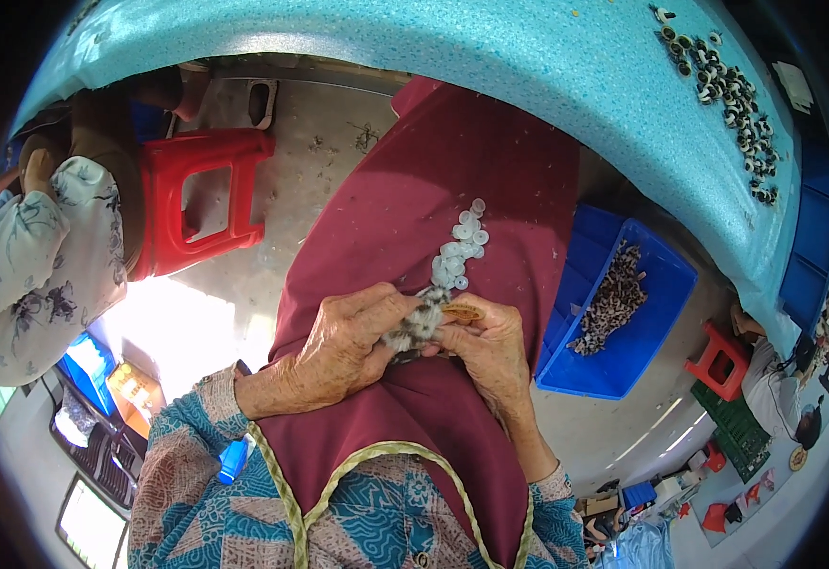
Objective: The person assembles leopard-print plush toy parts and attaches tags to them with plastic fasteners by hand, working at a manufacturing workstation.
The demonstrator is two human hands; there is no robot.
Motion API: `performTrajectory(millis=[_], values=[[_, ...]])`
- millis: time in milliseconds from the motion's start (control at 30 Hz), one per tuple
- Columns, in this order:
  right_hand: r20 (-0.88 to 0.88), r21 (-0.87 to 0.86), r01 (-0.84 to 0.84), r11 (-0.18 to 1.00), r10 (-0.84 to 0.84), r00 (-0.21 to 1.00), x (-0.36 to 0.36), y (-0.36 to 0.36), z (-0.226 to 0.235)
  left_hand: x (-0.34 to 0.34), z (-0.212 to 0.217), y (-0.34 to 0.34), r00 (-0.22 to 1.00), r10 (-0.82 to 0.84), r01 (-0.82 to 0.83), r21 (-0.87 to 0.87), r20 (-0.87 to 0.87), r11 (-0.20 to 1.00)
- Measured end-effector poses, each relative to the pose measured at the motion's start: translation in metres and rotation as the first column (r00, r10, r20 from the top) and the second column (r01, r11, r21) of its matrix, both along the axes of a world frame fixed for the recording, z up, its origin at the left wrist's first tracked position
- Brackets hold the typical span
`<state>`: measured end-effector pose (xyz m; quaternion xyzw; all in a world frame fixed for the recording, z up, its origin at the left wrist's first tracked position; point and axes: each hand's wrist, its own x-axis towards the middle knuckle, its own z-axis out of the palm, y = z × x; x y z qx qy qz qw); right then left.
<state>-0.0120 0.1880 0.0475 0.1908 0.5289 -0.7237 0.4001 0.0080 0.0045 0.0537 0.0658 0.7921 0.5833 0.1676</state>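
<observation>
My left hand has its fingers closed on a small fluffy grey piece with dark spots, held above my lap. From the other side my right hand pinches the same fluffy piece. A tan, oval, flat thing shows at the right thumb and fingers; I cannot tell what it is. Just beyond the hands, a trail of round translucent plastic discs lies on my maroon apron.
A turquoise-covered table spans the far side, with many small black-and-white parts at its right. Right of my lap stands a blue crate holding brown-and-white fluffy pieces. A red stool and a seated person are at left.
</observation>
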Motion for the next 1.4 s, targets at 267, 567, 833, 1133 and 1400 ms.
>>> performTrajectory(millis=[267, 567, 833, 1133, 1400], values=[[-0.499, -0.07, -0.054, 0.996, 0.012, 0.867, -0.023, 0.013, -0.007, 0.0, 0.008, -0.006, 0.977, -0.157, 0.17, 0.085, -0.143, 0.982], [-0.781, -0.009, -0.158, 0.987, 0.091, 0.618, 0.002, 0.004, 0.018, 0.0, 0.012, -0.014, 0.811, -0.101, 0.212, 0.128, -0.576, 0.969], [-0.902, 0.093, -0.077, 0.993, 0.117, 0.415, 0.012, -0.011, 0.041, 0.011, 0.011, -0.021, 0.794, -0.069, 0.217, 0.175, -0.604, 0.96], [-0.474, -0.04, -0.327, 0.944, 0.27, 0.838, 0.025, -0.001, 0.029, 0.025, 0.011, -0.022, 0.882, -0.106, 0.168, 0.096, -0.459, 0.981], [-0.267, 0.325, -0.273, 0.906, 0.365, 0.892, -0.02, 0.029, -0.015, 0.018, -0.001, -0.014, 0.889, -0.183, 0.283, 0.189, -0.42, 0.94]])
